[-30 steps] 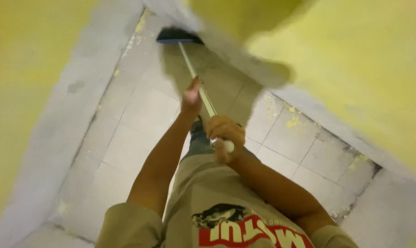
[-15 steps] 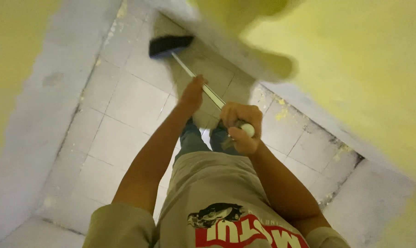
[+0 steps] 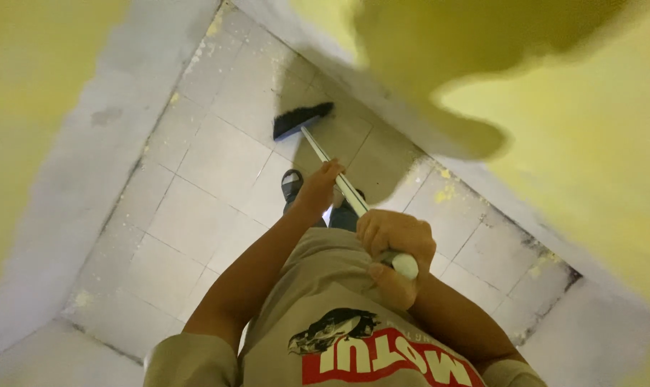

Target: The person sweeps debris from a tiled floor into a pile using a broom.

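Note:
I look straight down my beige shirt at a tiled floor. A broom with a pale handle and a dark bristle head slants away from me. My right hand is shut around the top end of the handle, close to my chest. My left hand grips the handle lower down, arm stretched forward. The bristle head rests on the floor tiles ahead of my dark shoe.
Pale square floor tiles carry yellow paint spots and grime in the joints. A grey skirting band and yellow walls close in on the left and on the right. My shadow falls on the right wall.
The broom head has swept toward me across the tiles, from the far end to near my foot. Both hands kept their grip and drew back with the handle.

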